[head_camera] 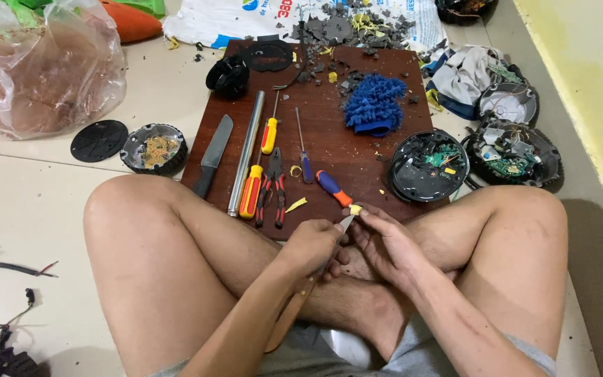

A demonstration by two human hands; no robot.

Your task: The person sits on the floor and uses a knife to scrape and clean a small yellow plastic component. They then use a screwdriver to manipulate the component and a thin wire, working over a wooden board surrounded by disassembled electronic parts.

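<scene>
Yellow piece (356, 209), small, sits pinched in the right hand's (385, 241) fingertips just off the near edge of the brown board (329, 150). Left hand (312, 244) is wrapped tight around a knife whose blade tip (345, 223) touches that piece. Both hands work between the crossed legs, with little free room.

Board contents, largest first:
- metal tube (246, 153) and flat blade (212, 155) along the left edge;
- round black housing (428, 165) overhanging the right edge;
- blue mop pad (374, 103) near the far right corner;
- pliers (272, 187) and screwdrivers (252, 190) at the near edge.

Pale floor tiles (29, 202) lie left of the board.
</scene>
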